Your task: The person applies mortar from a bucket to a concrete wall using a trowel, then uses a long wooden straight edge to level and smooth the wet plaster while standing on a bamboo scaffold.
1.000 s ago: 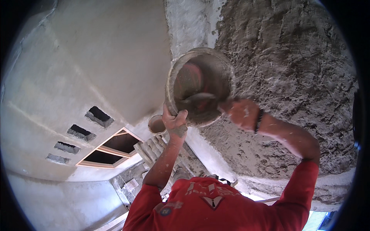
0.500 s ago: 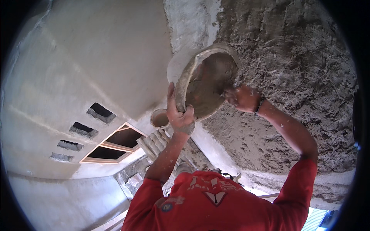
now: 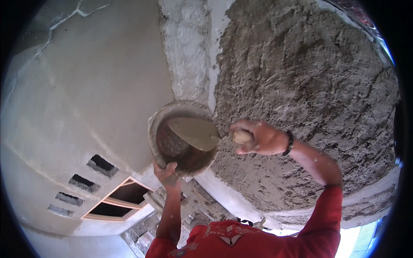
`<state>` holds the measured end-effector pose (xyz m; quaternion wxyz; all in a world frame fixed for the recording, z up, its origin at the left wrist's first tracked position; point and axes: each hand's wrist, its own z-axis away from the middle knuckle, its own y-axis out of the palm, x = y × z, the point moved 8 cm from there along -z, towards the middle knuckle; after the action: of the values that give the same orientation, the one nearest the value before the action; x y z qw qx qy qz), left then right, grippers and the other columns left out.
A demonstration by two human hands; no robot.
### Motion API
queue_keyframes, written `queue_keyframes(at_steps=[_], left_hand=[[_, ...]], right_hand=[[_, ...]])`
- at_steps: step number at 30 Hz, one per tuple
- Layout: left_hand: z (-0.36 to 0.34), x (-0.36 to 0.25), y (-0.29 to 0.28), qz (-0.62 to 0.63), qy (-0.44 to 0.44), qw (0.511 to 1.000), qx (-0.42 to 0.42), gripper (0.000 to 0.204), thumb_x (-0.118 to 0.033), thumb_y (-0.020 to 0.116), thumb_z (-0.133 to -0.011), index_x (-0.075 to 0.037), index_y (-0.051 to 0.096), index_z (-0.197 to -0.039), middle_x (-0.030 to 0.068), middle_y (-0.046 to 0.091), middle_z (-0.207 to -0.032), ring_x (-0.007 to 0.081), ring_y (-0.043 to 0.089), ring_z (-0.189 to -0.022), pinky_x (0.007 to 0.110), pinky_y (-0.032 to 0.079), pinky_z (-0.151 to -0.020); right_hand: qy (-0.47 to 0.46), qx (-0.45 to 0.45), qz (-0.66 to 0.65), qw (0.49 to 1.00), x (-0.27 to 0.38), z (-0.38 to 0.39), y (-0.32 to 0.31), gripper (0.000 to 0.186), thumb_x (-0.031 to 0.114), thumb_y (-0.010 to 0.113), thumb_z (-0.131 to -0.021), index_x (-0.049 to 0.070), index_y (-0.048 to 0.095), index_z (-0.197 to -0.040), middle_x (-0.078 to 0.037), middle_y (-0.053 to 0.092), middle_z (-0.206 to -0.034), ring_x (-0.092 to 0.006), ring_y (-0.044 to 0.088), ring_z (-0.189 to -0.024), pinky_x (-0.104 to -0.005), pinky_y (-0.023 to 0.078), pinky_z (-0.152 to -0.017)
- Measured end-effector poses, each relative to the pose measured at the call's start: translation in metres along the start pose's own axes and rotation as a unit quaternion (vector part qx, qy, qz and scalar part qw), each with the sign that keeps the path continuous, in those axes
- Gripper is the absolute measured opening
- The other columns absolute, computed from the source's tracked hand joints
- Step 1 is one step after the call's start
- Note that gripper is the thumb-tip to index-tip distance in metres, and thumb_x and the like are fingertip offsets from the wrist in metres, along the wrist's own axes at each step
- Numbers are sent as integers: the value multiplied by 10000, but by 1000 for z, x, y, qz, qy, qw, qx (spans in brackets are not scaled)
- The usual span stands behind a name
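Note:
My left hand [image 3: 165, 174] grips the lower left rim of a mortar-crusted round bucket [image 3: 183, 163], tilted so that its reddish, smeared inside faces the camera. My right hand [image 3: 262, 137] holds the wooden handle of a trowel [image 3: 193, 131], whose broad pointed blade, coated in grey-green wet mortar, lies across the bucket's mouth. To the right of the bucket is a rough dark plaster surface [image 3: 297, 73]; to the left is smoother grey plaster [image 3: 107, 73], with a pale rough strip [image 3: 185, 47] between them.
A wooden-framed window opening [image 3: 118, 200] and several small rectangular holes [image 3: 101, 163] are in the left wall. Rough planks [image 3: 202, 200] show behind my left arm and body. Bright light enters at the bottom right [image 3: 352, 241].
The bucket and both hands appear lower in the frame, and the surroundings have shifted with the camera. The trowel blade has risen out of the bucket's contents and now shows fully.

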<state>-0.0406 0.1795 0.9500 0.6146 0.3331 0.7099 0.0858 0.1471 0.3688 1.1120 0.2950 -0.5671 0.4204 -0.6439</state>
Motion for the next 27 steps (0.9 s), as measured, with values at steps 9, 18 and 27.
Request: queue_keyframes(at_steps=[9,18,27], left_hand=[[18,27,-71,-24,-86,993,-73,586,-15,551,-574,21,501,-1157,69,576,-1016,180,543,-912,279,419,-855],[41,83,-95,-62,-106,990,-74,592,-25,552,-613,21,502,-1200,99,541,-1136,198,532,-994,297,434,-875],[102,185,-129,-259,-118,959,15,194,-70,488,-828,-71,587,-995,61,601,-888,175,560,-895,335,439,-835]], right_hand=[[-232,-54,-62,969,120,26,-137,365,316,560,-913,32,554,-1143,-73,607,-807,-155,600,-629,-224,521,-495],[5,-492,124,862,15,84,-285,454,321,546,-929,46,482,-1285,-44,588,-833,-72,530,-616,-219,459,-507],[139,-25,-4,990,-101,30,42,466,364,561,-910,71,501,-1267,-62,646,-1009,-130,633,-824,-265,532,-658]])
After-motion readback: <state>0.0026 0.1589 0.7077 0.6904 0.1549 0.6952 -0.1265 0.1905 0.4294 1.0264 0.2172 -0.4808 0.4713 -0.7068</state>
